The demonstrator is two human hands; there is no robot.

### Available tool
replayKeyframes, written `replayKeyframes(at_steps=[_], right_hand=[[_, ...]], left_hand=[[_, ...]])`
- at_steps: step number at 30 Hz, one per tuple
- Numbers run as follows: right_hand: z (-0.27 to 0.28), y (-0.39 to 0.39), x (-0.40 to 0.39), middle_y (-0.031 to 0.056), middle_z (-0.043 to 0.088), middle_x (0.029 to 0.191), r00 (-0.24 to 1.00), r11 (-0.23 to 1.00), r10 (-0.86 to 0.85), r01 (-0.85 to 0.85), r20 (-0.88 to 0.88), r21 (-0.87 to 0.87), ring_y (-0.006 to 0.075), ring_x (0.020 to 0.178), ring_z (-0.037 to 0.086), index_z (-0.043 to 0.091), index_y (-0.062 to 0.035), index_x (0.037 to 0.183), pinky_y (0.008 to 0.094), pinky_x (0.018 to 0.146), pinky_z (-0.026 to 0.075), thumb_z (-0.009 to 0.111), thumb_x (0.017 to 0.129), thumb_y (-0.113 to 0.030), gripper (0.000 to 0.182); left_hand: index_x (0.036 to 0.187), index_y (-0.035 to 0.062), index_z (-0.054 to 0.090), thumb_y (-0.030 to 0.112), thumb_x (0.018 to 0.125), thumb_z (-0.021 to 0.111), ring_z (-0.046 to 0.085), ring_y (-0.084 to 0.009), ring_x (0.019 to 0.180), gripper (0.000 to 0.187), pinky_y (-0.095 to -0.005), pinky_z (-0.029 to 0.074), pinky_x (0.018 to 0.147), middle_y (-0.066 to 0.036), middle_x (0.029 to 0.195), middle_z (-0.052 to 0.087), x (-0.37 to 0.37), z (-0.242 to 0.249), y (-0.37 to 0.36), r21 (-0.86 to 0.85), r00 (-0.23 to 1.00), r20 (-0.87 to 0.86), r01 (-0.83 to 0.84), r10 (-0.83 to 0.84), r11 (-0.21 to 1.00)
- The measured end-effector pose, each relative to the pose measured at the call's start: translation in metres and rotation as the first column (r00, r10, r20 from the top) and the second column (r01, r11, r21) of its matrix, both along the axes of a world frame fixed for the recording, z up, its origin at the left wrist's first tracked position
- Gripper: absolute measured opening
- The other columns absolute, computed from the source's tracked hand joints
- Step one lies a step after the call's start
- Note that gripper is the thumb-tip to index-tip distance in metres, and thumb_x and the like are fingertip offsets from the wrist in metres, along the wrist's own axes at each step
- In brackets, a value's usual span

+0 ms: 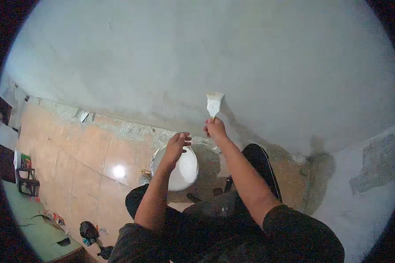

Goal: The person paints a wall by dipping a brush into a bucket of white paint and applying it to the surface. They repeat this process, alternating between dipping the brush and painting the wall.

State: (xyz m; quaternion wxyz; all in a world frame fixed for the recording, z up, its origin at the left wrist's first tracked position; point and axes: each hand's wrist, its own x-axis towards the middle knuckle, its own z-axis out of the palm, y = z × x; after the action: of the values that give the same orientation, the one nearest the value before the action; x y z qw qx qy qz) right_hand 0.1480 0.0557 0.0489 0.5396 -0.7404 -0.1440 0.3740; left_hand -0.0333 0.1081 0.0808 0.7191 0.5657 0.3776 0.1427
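My right hand is closed round the handle of a wide paintbrush. White paint coats the brush head, and its bristle end points up at the grey wall, overlapping it in this view. Over the bucket of white paint, my left hand hangs with its fingers apart and nothing in them. That bucket stands on the floor between my knees, close to the foot of the wall. My left forearm hides part of its rim and inside.
Rough mortar debris runs along the wall's base. Beside the bucket lies a small round perforated item. A dark plastic bag lies on the tiled floor. A metal plate is near the wall, and a patched wall rises at right.
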Motion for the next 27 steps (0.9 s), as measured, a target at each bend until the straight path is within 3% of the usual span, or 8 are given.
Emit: replayKeyframes(at_steps=[6,8,11,13,18,21,26,27], right_hand=[[-0.041,-0.028,-0.016,0.0083,0.057,0.064,0.928,0.984,0.059,-0.115,-0.368,-0.133,0.0182,0.049,0.053,0.055,-0.0032,0.087,0.0338,0.04,0.038,0.045,0.089,-0.025,0.024],[-0.024,-0.034,-0.012,0.0086,0.057,0.064,0.943,0.981,0.139,-0.173,-0.304,-0.089,0.0187,0.047,0.052,0.055,-0.0037,0.083,0.0336,0.04,0.038,0.046,0.087,-0.024,0.022],[0.03,-0.019,0.001,0.0058,0.049,0.052,0.947,0.996,0.084,-0.076,-0.309,0.037,0.0177,0.038,0.044,0.054,-0.0057,0.074,0.0318,0.037,0.035,0.046,0.086,-0.022,0.022],[0.092,-0.015,0.016,0.0005,0.042,0.049,0.895,0.974,0.184,-0.112,-0.406,0.196,0.0117,0.035,0.035,0.049,-0.0078,0.075,0.0256,0.033,0.025,0.046,0.09,-0.027,0.024],[0.23,-0.022,0.016,-0.0013,0.038,0.046,0.877,0.923,0.278,-0.13,-0.392,0.363,0.0084,0.033,0.031,0.046,-0.0051,0.081,0.0239,0.031,0.022,0.045,0.09,-0.026,0.023],[0.268,-0.033,0.006,-0.0022,0.037,0.045,0.898,0.858,0.387,-0.268,-0.21,0.438,0.0072,0.032,0.03,0.045,-0.0041,0.084,0.0233,0.031,0.023,0.043,0.092,-0.028,0.026],[0.251,-0.036,-0.019,-0.0013,0.041,0.046,0.913,0.911,0.258,-0.339,0.317,0.235,0.0061,0.034,0.034,0.047,-0.0064,0.086,0.0215,0.033,0.026,0.035,0.095,-0.035,0.033],[0.227,-0.028,-0.013,0.0059,0.047,0.053,0.86,0.933,0.204,-0.315,0.467,0.173,0.0175,0.042,0.046,0.05,-0.006,0.088,0.0294,0.042,0.039,0.031,0.096,-0.037,0.037]], left_hand=[[0.113,0.0055,0.054,0.038,0.094,0.038,0.058,-0.018,0.09,0.041,-0.033,0.045,0.074,-0.008,0.102,0.06,0.003,-0.005,-0.001,0.016,1.0,0.006,0.01,-0.01,1.0],[0.113,0.0058,0.054,0.039,0.094,0.038,0.057,-0.0175,0.091,0.042,-0.0332,0.045,0.074,-0.007,0.101,0.06,0.003,-0.005,-0.001,0.035,0.999,0.042,0.032,-0.034,0.999],[0.113,0.006,0.054,0.04,0.094,0.037,0.057,-0.018,0.093,0.042,-0.0345,0.044,0.076,-0.007,0.103,0.06,0.004,-0.003,-0.002,0.02,0.999,0.029,0.041,-0.041,0.999],[0.112,0.0065,0.054,0.041,0.094,0.037,0.057,-0.0183,0.094,0.042,-0.0356,0.044,0.078,-0.007,0.103,0.06,0.005,-0.007,-0.001,0.024,0.998,0.027,0.047,-0.048,0.999],[0.112,0.0068,0.055,0.041,0.094,0.038,0.057,-0.0183,0.094,0.042,-0.0356,0.044,0.077,-0.007,0.104,0.06,0.002,-0.008,-0.002,0.022,0.998,0.034,0.058,-0.059,0.998],[0.111,0.0068,0.055,0.041,0.094,0.038,0.057,-0.0182,0.094,0.042,-0.0356,0.044,0.077,-0.007,0.103,0.06,0.002,-0.005,-0.001,0.035,0.998,0.029,0.055,-0.056,0.998],[0.111,0.0066,0.055,0.043,0.094,0.038,0.057,-0.0183,0.094,0.044,-0.0354,0.044,0.076,-0.007,0.103,0.061,0.0,-0.007,-0.002,0.041,0.998,0.047,0.041,-0.043,0.998],[0.111,0.0064,0.055,0.043,0.094,0.038,0.057,-0.0186,0.094,0.044,-0.0354,0.045,0.077,-0.007,0.103,0.061,0.0,-0.005,-0.003,0.05,0.998,0.041,0.048,-0.05,0.998]])
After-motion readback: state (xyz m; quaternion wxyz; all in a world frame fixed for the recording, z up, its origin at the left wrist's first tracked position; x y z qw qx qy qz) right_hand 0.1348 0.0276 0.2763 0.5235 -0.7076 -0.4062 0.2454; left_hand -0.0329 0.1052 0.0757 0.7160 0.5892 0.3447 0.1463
